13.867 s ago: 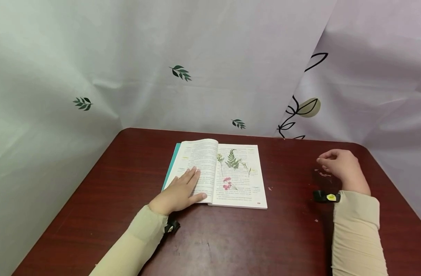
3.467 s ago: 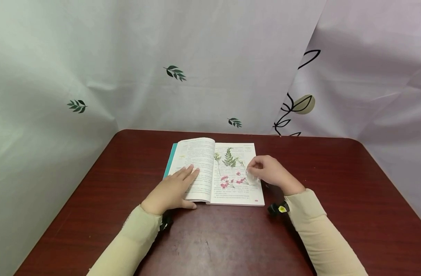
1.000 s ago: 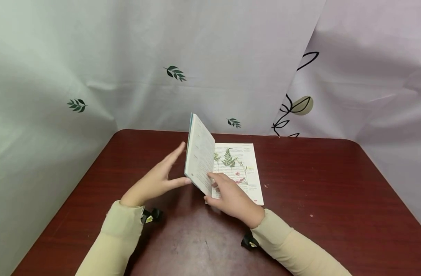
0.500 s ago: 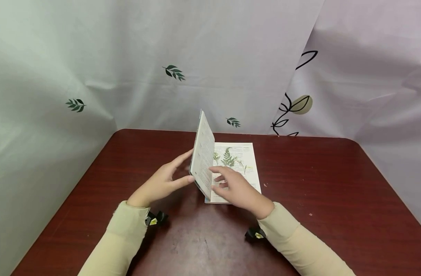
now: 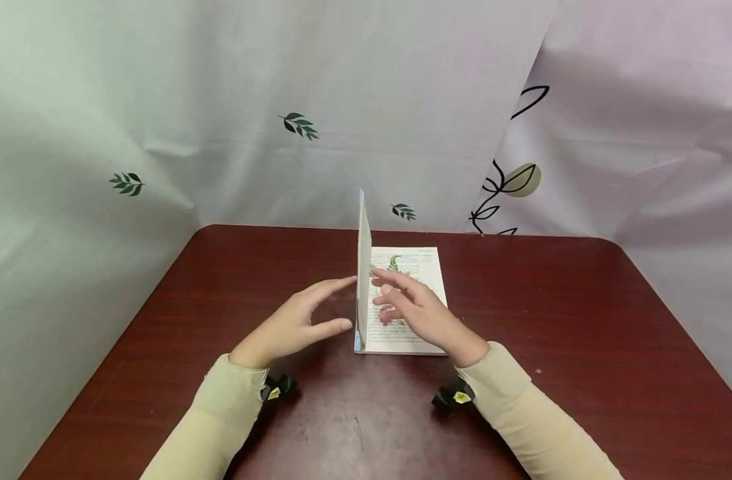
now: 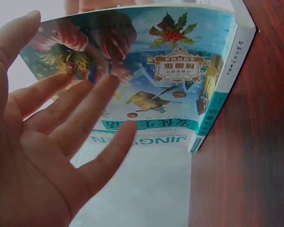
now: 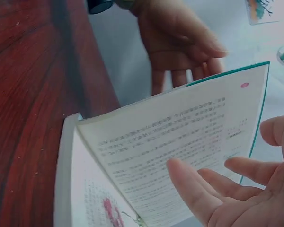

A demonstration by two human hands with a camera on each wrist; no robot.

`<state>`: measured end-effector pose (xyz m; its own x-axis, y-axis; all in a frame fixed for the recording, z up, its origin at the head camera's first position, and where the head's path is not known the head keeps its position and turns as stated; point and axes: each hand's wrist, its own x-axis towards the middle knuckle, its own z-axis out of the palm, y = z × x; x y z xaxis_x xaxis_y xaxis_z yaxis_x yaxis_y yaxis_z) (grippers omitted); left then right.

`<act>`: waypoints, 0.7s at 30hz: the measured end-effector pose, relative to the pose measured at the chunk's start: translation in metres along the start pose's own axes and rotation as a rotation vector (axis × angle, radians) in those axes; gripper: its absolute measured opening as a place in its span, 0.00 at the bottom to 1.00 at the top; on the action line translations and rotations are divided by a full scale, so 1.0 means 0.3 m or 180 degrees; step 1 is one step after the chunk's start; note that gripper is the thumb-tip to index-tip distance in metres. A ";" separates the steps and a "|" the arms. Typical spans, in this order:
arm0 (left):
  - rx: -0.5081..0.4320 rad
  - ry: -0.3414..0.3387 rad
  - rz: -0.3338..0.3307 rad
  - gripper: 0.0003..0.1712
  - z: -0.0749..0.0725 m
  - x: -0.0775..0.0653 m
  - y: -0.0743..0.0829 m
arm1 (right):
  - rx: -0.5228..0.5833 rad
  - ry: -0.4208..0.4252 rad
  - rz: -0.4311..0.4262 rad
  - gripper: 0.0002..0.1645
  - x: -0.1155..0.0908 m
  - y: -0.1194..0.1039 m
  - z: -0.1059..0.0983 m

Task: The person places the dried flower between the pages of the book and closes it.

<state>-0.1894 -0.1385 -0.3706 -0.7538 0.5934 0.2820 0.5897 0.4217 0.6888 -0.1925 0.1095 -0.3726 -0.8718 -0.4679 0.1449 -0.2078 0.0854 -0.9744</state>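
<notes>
A book (image 5: 401, 345) stands partly open on the table, its left half raised almost upright. On the flat right page lie a green fern sprig (image 5: 393, 264) and pink flowers (image 7: 110, 211), partly covered by my right hand. My left hand (image 5: 294, 327) is beside the raised half on the outside, fingers extended, fingertips at or near the illustrated cover (image 6: 180, 101). My right hand (image 5: 429, 317) hovers over the right page, fingers loosely bent, holding nothing. In the right wrist view its fingers are in front of the printed inner page (image 7: 165, 142); contact is unclear.
The dark red table (image 5: 522, 300) has rounded far corners and carries a tiny pale scrap (image 5: 538, 371) at the right. Behind it hangs a pale curtain (image 5: 240, 87) with leaf prints. Black wrist cameras are strapped below both cuffs.
From lying flat, the book's left half has swung up to nearly vertical. My left hand has followed it rightward. More pink flowers came onto the page earlier; my right hand has moved slightly right.
</notes>
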 end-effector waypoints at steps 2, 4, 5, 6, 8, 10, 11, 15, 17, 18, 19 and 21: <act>0.0050 -0.0124 -0.0032 0.36 0.007 -0.001 0.002 | 0.0111 0.0003 -0.0004 0.26 -0.001 -0.008 -0.009; 0.0112 -0.0238 -0.0069 0.36 0.014 -0.002 0.002 | 0.0205 0.0011 0.0003 0.26 -0.004 -0.019 -0.020; 0.0113 -0.0293 -0.0071 0.35 0.016 -0.002 0.002 | 0.0233 0.0013 0.0007 0.27 -0.005 -0.023 -0.025; 0.0124 -0.0347 -0.0088 0.35 0.019 -0.002 0.002 | 0.0256 0.0019 0.0011 0.27 -0.005 -0.026 -0.031; 0.0119 -0.0439 -0.0109 0.35 0.024 -0.001 -0.001 | 0.0279 0.0029 0.0017 0.27 -0.006 -0.031 -0.041; 0.0093 -0.0529 -0.0134 0.35 0.028 -0.002 -0.002 | 0.0276 0.0055 0.0015 0.27 -0.006 -0.034 -0.050; 0.0080 -0.0571 -0.0156 0.35 0.031 -0.002 -0.003 | 0.0263 0.0069 0.0021 0.27 -0.006 -0.035 -0.054; -0.0009 -0.0738 -0.0229 0.35 0.044 -0.004 -0.006 | 0.0297 0.0133 0.0020 0.26 -0.006 -0.045 -0.064; -0.0043 -0.0821 -0.0240 0.35 0.052 -0.004 -0.007 | 0.0243 0.0202 0.0054 0.26 -0.007 -0.051 -0.070; -0.0049 -0.0866 -0.0237 0.35 0.056 -0.002 -0.008 | 0.0201 0.0248 0.0081 0.26 -0.007 -0.054 -0.073; -0.0028 -0.0908 -0.0215 0.35 0.061 -0.001 -0.010 | 0.0149 0.0289 0.0127 0.27 -0.008 -0.057 -0.076; 0.0026 -0.0979 -0.0194 0.35 0.068 0.002 -0.012 | 0.0040 0.0382 0.0224 0.28 -0.010 -0.060 -0.084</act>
<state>-0.1862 -0.1256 -0.3865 -0.6655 0.7460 0.0242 0.5494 0.4677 0.6924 -0.1974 0.1315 -0.3511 -0.9310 -0.3524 0.0949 -0.1393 0.1029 -0.9849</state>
